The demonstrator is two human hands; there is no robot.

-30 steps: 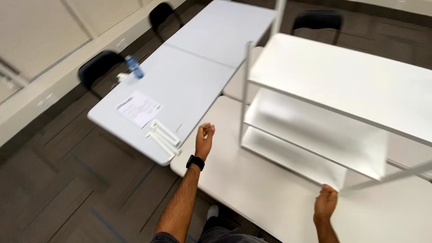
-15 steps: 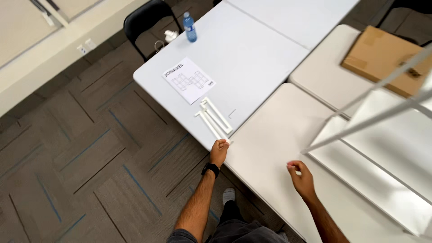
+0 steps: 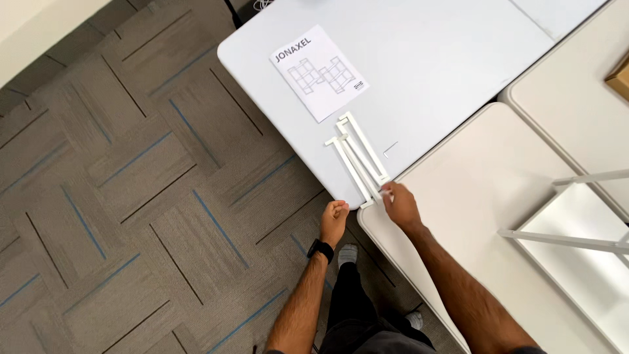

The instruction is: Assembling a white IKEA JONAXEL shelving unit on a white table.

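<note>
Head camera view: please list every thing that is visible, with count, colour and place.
Long thin white metal rails: about three, white, lying together at the near corner of the grey table.
Printed instruction sheet: one, white, on the grey table.
Pale grey rectangular table: one, top centre.
Cream rectangular table: one, right.
White metal shelf frame: one, right edge, on the cream table.
Brown cardboard box: one, right edge.
Black wrist watch: one, left wrist.
Left hand: fist, below the table corner, empty.
Right hand: grip touching the rail ends.
</note>
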